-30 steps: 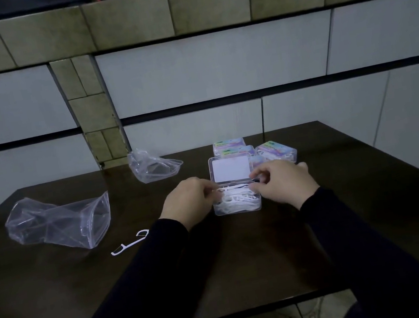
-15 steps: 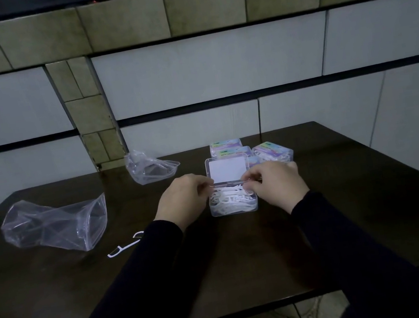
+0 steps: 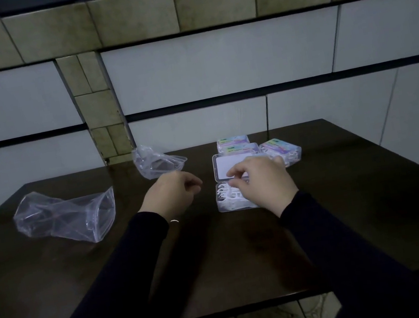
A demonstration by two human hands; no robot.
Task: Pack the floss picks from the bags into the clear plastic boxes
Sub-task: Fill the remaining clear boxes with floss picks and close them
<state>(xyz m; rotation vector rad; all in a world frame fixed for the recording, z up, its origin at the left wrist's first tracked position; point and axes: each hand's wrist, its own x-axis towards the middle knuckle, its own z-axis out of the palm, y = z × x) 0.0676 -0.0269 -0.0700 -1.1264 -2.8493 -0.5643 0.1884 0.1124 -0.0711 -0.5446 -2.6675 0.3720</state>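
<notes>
The open box (image 3: 232, 196) is the reference point; it sits on the dark table (image 3: 349, 204), filled with white floss picks (image 3: 225, 196), with its hinged lid (image 3: 225, 168) standing up at the far edge. The right hand (image 3: 263, 180) is directly over the right half of the box, with thumb and forefinger brought close together near the lid's lower edge; whether they pinch the lid, a pick or nothing cannot be told. The left hand (image 3: 172, 194) hangs just to the left of the box, clear of it, fingers loosely curled around nothing visible. The box's long axis runs left to right across the person's front, so the lid hinges toward the person, and the right hand is the nearer one for closing it (the likely next step, since the box looks full). A small white curve (image 3: 174, 221) shows at the left wrist, left of the box; it may be a stray pick, but this is uncertain. Behind the box, three closed boxes (image 3: 280, 149) with pastel labels stand close together; their printing is too small to read. Two clear bags lie to the left: a small bag (image 3: 157, 163) left and behind, and a large bag (image 3: 73, 213) further left, both apparently emptied. No brand name is legible anywhere.
</notes>
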